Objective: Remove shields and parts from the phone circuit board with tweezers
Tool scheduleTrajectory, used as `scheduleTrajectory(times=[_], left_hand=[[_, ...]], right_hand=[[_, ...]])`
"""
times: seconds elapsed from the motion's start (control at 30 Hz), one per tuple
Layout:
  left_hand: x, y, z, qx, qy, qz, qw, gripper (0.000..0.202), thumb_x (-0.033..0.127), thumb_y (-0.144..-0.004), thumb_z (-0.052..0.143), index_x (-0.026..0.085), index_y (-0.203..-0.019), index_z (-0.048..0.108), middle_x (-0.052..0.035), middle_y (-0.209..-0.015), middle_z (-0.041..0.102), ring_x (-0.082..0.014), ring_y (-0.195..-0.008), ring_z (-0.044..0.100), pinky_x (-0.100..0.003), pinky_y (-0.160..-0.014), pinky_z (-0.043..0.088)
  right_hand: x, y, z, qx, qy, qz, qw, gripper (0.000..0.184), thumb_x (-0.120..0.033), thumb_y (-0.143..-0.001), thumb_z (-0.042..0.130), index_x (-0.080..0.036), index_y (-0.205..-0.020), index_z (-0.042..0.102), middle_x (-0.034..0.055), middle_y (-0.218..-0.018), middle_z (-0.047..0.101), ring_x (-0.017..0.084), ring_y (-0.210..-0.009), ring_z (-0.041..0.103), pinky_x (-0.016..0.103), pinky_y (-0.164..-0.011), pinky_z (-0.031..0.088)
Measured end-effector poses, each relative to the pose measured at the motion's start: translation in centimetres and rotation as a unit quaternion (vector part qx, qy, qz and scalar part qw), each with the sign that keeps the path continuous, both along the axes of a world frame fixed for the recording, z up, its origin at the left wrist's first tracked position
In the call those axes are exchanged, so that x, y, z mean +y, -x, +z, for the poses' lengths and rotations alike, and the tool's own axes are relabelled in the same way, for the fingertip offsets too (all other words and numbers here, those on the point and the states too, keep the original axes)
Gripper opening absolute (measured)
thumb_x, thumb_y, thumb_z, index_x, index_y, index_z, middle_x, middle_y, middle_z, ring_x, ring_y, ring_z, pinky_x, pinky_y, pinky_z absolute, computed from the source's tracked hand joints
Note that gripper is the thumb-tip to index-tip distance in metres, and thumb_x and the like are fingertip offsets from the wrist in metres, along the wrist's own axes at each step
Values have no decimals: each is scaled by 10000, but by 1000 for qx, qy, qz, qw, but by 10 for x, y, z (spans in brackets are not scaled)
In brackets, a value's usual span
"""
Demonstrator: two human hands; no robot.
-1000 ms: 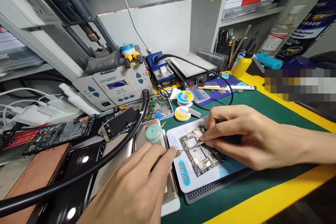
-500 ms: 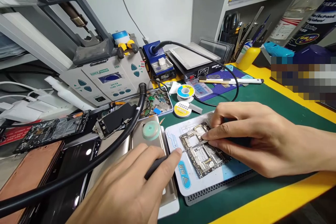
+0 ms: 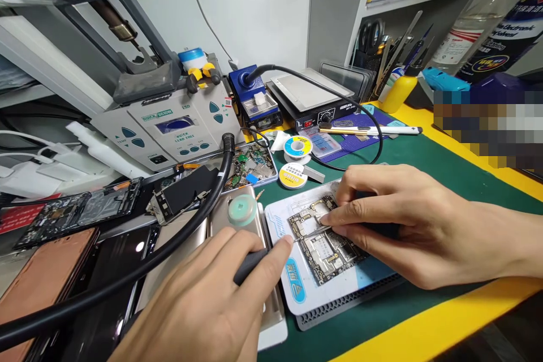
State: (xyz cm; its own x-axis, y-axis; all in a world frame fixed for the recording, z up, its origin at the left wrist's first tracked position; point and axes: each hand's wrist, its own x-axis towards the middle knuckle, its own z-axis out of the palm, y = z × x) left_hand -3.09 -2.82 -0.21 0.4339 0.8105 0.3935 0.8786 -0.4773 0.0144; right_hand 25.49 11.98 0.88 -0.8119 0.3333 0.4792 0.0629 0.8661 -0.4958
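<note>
My left hand (image 3: 212,294) is closed around a black-handled tool (image 3: 250,266); its thin metal tip shows just past the index fingertip, at the circuit board's left edge. My right hand (image 3: 403,220) pinches metal tweezers (image 3: 318,231), whose point lies low over the middle of the board. The phone circuit board (image 3: 324,257), with silver shields and gold contacts, rests on a white and blue pad (image 3: 275,212). Part of the board is hidden under my right fingers. Most of the tweezers is covered by that hand.
A thick black hose (image 3: 127,280) crosses the left side above several phones. Behind stand a hot air station (image 3: 169,130), a tray of loose boards (image 3: 275,172), solder reels (image 3: 297,148) and a heating plate (image 3: 311,90). A green mat (image 3: 479,172) lies underneath.
The whole view has shifted slightly. Both hands keep their grips, and the tool tips stay close to the same spots on the board.
</note>
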Motion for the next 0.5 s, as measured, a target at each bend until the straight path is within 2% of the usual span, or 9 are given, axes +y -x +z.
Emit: scheduleTrajectory(times=[0.2, 0.5], left_hand=[[3, 0, -4, -2, -23, -16, 1000, 527, 36, -1073, 447, 286, -1468, 688, -4, -1080, 770, -183, -959, 727, -339, -895, 538], [2, -1, -5, -10, -21, -16, 1000, 519, 37, -1080, 446, 286, -1477, 668, -12, -1094, 775, -185, -985, 737, -335, -895, 532]], right_hand=[[-3, 4, 1, -13, -12, -1, 1000, 231, -38, -1064, 653, -108, -983, 858, 91, -873, 701, 170, -709, 630, 290, -636, 525], [-4, 3, 0, -6, -11, -19, 1000, 222, -39, -1054, 658, -126, -1019, 858, 79, -876, 712, 169, -711, 637, 283, -643, 538]])
